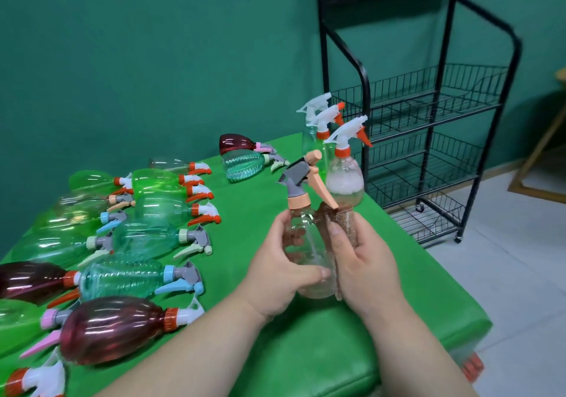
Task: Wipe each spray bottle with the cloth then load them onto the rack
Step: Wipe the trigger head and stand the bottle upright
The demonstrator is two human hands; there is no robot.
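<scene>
Left grip (281,277) round clear spray bottle (307,240), right grip (364,265) round brown cloth (343,222) against its side.

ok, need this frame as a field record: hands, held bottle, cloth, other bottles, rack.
left hand: grips the clear bottle by its body
right hand: holds the brown cloth against that bottle
clear bottle: upright, above the table, peach-and-grey trigger head
lying bottles: many, on their sides, table's left part
upright bottles: three, table's far right corner
rack: black wire, right of the table, no bottles visible on it
stage: wiping; nothing loaded yet
</scene>
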